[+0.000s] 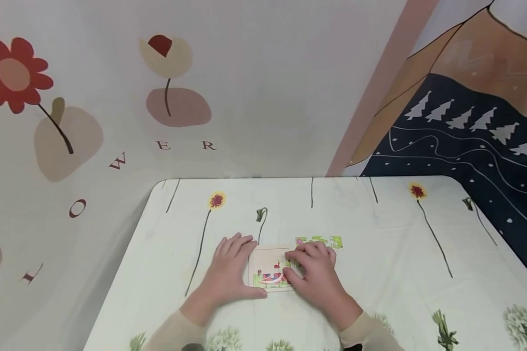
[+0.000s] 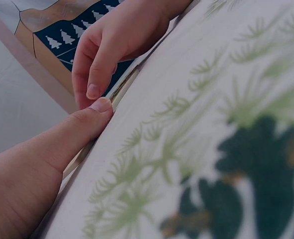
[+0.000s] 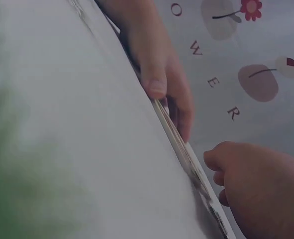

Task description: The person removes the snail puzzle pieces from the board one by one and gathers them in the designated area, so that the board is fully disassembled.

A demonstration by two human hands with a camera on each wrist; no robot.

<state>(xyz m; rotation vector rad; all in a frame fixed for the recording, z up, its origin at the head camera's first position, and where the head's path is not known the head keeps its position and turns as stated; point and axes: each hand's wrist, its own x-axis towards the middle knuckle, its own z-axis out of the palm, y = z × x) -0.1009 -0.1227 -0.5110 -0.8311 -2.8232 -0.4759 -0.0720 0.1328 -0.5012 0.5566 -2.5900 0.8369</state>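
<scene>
A small square puzzle board (image 1: 268, 265) with a partly built red and green picture lies on the table. My left hand (image 1: 230, 265) lies flat beside its left side, fingers straight, thumb (image 2: 82, 129) along the board's near edge (image 2: 124, 84). My right hand (image 1: 316, 268) covers the board's right part with curled fingers. Thumb and forefinger seem to pinch a green puzzle piece (image 1: 295, 265), mostly hidden beneath them. In the right wrist view the left hand (image 3: 157, 64) touches the thin board edge (image 3: 179, 144), and the right hand (image 3: 256, 184) curls close by.
A short row of green loose pieces (image 1: 320, 241) lies just behind the right hand. The table (image 1: 377, 234) wears a pale cloth printed with flowers. A flowered wall stands behind, and a dark blue tree-patterned panel (image 1: 474, 141) to the right.
</scene>
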